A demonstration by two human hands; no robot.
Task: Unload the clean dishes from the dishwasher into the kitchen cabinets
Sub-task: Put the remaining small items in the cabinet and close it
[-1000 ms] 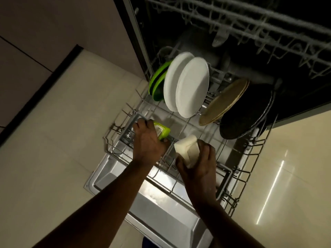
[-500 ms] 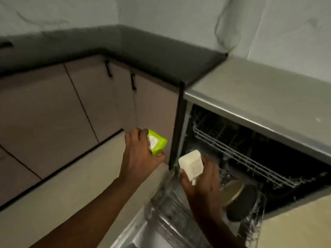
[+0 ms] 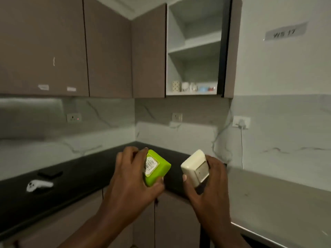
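My left hand (image 3: pixel 130 178) grips a square lime-green dish (image 3: pixel 157 167), its underside with a barcode sticker turned toward me. My right hand (image 3: pixel 209 185) holds a square cream-white dish (image 3: pixel 195 167), also bottom side toward me. Both dishes are held at chest height over the corner of the black countertop (image 3: pixel 80 176). Up and to the right, a wall cabinet (image 3: pixel 195 49) stands open, with several cups (image 3: pixel 189 86) on its bottom shelf and bare shelves above. The dishwasher is out of view.
Closed brown wall cabinets (image 3: pixel 71 45) fill the upper left. A white controller (image 3: pixel 38 186) and a dark flat object (image 3: pixel 50 173) lie on the counter at left. A grey worktop (image 3: pixel 277 197) runs along the right. A plug and cable (image 3: pixel 241 124) hang on the right wall.
My view has swung up from the dishwasher rack to the counter corner and wall cabinets. Both hands have lifted the green and cream dishes out of the rack and upward.
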